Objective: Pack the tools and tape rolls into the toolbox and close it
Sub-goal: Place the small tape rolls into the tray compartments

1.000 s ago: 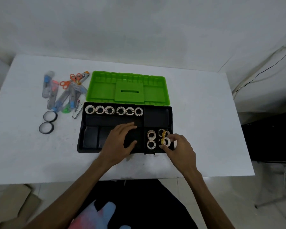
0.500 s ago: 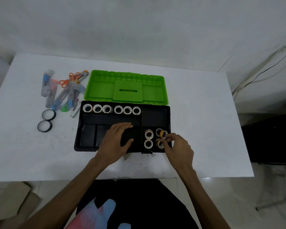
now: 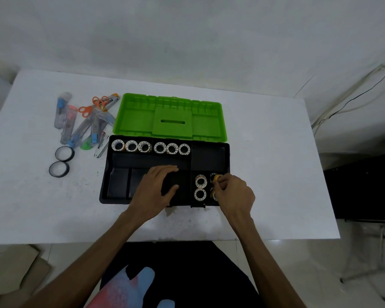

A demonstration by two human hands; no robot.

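Note:
The black toolbox tray (image 3: 209, 162) lies open on the white table, its green lid (image 3: 171, 118) folded flat behind it. Several white tape rolls (image 3: 150, 147) stand in a row in the back compartment. Several more rolls (image 3: 200, 187) sit in the front right compartment. My right hand (image 3: 233, 194) reaches into that compartment and its fingertips pinch a yellow tape roll (image 3: 216, 177) at the far right. My left hand (image 3: 156, 187) rests flat, fingers straight, on the tray's front middle. Two black tape rolls (image 3: 61, 161) and a pile of cutters and scissors (image 3: 87, 121) lie left of the box.
The table's right half (image 3: 271, 163) is bare white. Its front edge runs just below my wrists. Cardboard (image 3: 13, 276) lies on the floor at lower left, and a cable (image 3: 351, 101) runs along the wall at right.
My right hand has shifted from the near yellow roll toward the far one in the front right compartment. The left hand stays flat on the tray.

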